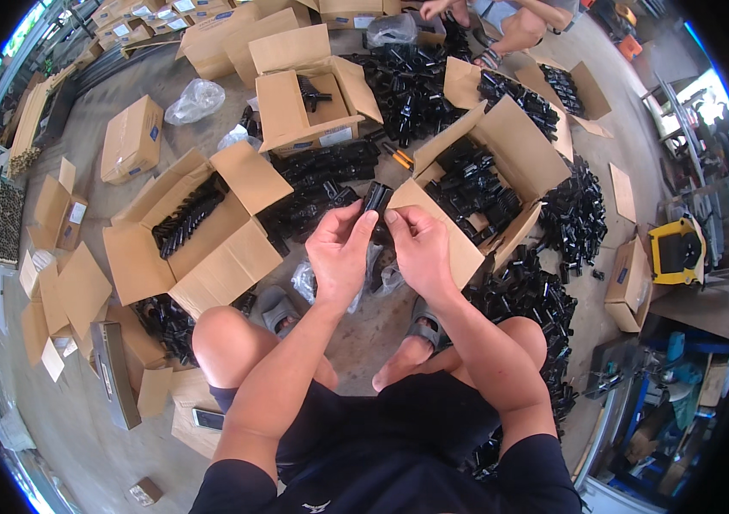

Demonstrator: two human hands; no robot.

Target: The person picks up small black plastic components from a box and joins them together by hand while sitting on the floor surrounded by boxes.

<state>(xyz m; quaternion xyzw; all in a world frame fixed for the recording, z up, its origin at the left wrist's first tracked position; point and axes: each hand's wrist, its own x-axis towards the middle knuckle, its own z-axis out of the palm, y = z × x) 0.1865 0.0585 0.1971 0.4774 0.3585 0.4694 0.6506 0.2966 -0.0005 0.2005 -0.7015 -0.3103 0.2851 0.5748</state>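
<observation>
A short black tubular part point(377, 196) is held up in front of me between both hands. My left hand point(338, 257) is closed around its left side, thumb lying along it. On the other side, my right hand point(423, 250) pinches at its lower right edge with thumb and curled fingers. Just left of my hands stands an open carton point(226, 272) with a row of black parts point(186, 221) inside. To the right, another open carton point(519, 141) holds a jumble of black parts point(472, 190). What the fingertips cover on the part is hidden.
Piles of black parts point(529, 300) lie on the floor around my feet. Orange-handled pliers point(399, 157) rest between cartons. Clear plastic bags point(196, 101) and a closed carton point(131, 139) are on the left. Another person's hand point(435, 8) shows at the top; a phone point(208, 418) lies near my left knee.
</observation>
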